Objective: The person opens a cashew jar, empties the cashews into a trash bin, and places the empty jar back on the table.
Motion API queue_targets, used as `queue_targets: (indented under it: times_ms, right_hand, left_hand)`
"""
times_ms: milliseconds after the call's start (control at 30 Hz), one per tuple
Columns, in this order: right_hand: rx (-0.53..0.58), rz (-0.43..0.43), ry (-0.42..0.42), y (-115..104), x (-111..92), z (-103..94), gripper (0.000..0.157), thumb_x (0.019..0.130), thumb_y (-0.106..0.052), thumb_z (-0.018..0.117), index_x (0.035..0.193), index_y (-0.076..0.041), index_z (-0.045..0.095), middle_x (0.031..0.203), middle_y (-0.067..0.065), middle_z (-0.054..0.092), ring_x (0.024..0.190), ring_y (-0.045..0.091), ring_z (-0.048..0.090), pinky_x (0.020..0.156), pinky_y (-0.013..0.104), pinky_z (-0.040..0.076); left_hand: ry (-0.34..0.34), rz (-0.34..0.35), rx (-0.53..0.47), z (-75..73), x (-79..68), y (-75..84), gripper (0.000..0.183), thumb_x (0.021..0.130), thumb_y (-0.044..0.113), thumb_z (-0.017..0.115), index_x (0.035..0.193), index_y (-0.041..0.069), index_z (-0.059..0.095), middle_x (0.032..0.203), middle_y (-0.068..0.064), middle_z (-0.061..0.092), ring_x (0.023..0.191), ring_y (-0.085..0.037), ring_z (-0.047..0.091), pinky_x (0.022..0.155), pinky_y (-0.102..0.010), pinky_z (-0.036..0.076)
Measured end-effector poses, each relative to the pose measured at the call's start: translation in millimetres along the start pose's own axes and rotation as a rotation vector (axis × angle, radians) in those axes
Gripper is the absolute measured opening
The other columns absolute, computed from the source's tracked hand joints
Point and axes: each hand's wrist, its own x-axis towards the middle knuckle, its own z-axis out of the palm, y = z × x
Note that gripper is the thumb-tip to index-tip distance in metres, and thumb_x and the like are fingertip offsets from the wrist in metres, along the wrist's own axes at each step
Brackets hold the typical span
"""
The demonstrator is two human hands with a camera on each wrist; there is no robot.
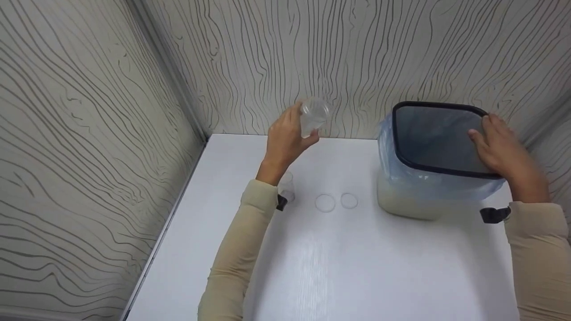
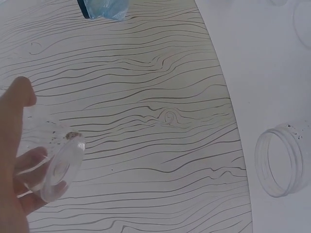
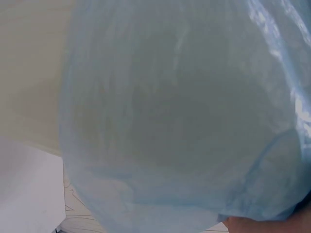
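In the head view my left hand [image 1: 285,133] holds a clear plastic jar [image 1: 314,117] up in the air near the back wall. Dark specks cling to the jar's wall [image 2: 53,145] in the left wrist view, where fingers [image 2: 34,158] show through it. A second clear jar [image 1: 287,187] is on the table below that wrist; its open mouth [image 2: 279,165] appears in the left wrist view. My right hand [image 1: 504,147] grips the right rim of a bin [image 1: 403,198], thumb on the inner side. The bin carries a blue bag [image 1: 390,165] under a dark rim frame [image 1: 441,170].
Two thin clear round pieces [image 1: 325,212], like lids, lie side by side between the second jar and the bin. The white table [image 1: 330,267] meets patterned walls [image 1: 267,58] at the back and left. The blue bag [image 3: 170,121] fills most of the right wrist view.
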Motion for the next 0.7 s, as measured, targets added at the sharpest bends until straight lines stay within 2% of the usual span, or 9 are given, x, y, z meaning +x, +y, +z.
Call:
queue_targets:
  times_ms: [367,700]
  right_hand:
    - [-0.004,-0.003,-0.008,1.2,0.3,-1.0,0.081,0.116,-0.047,0.016,0.161,0.018,-0.002,0.168,0.043,-0.008,0.159,0.058,-0.008,0.129,0.066,-0.007]
    - [-0.009,-0.002,0.000,0.9,0.0,0.8,0.081,0.116,-0.047,0.016,0.161,0.018,-0.001,0.168,0.044,-0.005,0.159,0.059,-0.007,0.129,0.068,-0.005]
  left_hand:
    - [0.029,-0.024,-0.038,-0.4,-8.6,-9.0,0.071,0.087,0.035,0.080,0.141,-0.003,0.055,0.121,-0.013,0.075,0.108,-0.028,0.076,0.085,-0.039,0.065]
    - [0.020,-0.051,-0.081,0.4,-18.4,-16.5,0.074,0.088,0.033,0.081,0.145,-0.004,0.053,0.120,-0.014,0.074,0.107,-0.027,0.076,0.084,-0.039,0.065]
